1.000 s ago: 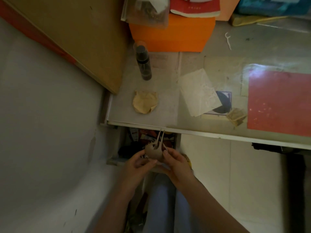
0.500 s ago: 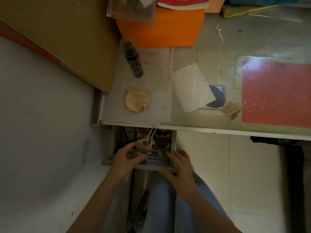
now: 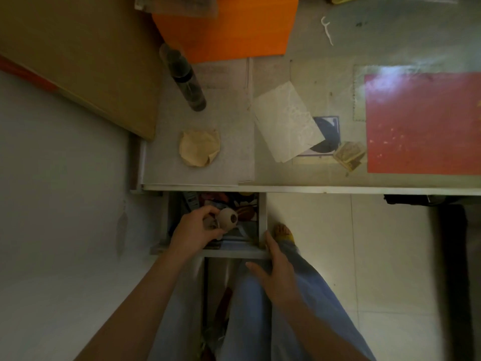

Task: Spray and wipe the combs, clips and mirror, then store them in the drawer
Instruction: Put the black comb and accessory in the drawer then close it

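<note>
- Whereas a second ago both hands were closed round a beige rounded clip above the open drawer [image 3: 235,254], the clip [image 3: 227,219] is now held by the left hand [image 3: 194,230] alone and has been lowered in among the drawer's cluttered contents.
- The left hand's fingers are curled round the clip's near side; its prongs, seen standing up earlier, can no longer be made out.
- The right hand [image 3: 277,272] has been withdrawn to the drawer's front right corner, where it is laid with fingers straight and spread, nothing gripped.
- From this it is judged that storing is in hand for this item and that the drawer is being steadied or readied for closing; no combs or mirror can be told apart in the dim drawer.
- On the glass-topped desk [image 3: 312,189] above, a dark spray bottle [image 3: 186,79] is left standing, a crumpled yellowish cloth [image 3: 199,148] lies near it, and a white sheet [image 3: 287,123] and a red sheet [image 3: 421,123] are seen further right.
- A pale wall is seen at left, light floor tiles at right, and blue-trousered legs below.
</note>
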### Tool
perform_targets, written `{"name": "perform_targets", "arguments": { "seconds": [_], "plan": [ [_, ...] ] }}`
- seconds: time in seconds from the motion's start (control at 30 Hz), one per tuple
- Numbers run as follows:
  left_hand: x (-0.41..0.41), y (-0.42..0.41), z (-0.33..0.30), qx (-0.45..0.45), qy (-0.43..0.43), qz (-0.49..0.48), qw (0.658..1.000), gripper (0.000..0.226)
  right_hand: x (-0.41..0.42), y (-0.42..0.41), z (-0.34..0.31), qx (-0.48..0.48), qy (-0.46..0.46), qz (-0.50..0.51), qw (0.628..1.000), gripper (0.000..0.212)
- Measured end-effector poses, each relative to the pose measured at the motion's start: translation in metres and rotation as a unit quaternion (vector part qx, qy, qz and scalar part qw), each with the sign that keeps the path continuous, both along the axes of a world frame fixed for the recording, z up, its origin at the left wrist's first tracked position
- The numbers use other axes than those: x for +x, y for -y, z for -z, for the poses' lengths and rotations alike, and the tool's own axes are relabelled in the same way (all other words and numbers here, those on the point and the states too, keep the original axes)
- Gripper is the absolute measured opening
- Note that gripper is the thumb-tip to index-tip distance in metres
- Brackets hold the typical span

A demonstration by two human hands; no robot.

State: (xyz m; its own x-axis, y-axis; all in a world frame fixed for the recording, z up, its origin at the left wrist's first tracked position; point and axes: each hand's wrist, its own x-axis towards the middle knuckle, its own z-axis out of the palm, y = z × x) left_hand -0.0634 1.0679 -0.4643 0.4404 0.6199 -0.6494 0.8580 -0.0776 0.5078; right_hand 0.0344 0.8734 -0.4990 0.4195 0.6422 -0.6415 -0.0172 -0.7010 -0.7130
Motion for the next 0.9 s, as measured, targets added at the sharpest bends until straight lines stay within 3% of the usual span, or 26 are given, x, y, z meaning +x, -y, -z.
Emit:
{"name": "perform_targets", "arguments": {
  "seconds": [0.17, 0.33, 0.47, 0.6, 0.9],
  "plan": [
    [0.008, 0.001, 0.013, -0.037, 0.039, -0.054, 0.997, 0.039, -0.004, 0.000, 0.006, -0.011, -0.012, 0.024, 1.000, 0.082],
    [0.014, 0.001, 0.023, -0.041, 0.057, -0.035, 0.997, 0.040, -0.005, -0.002, 0.007, -0.006, 0.012, 0.033, 0.999, 0.072],
    [0.015, 0.004, 0.032, -0.009, 0.047, -0.035, 0.998, 0.045, -0.008, -0.003, 0.008, -0.007, 0.029, 0.043, 0.999, 0.069],
    [0.010, 0.013, 0.044, 0.080, 0.019, 0.012, 0.997, 0.047, -0.009, -0.004, 0.009, -0.016, 0.034, 0.051, 0.998, 0.068],
    [-0.019, 0.030, 0.037, 0.131, 0.013, 0.054, 0.990, 0.088, -0.005, -0.009, 0.002, -0.028, 0.036, 0.039, 0.998, 0.063]
  ]
}}
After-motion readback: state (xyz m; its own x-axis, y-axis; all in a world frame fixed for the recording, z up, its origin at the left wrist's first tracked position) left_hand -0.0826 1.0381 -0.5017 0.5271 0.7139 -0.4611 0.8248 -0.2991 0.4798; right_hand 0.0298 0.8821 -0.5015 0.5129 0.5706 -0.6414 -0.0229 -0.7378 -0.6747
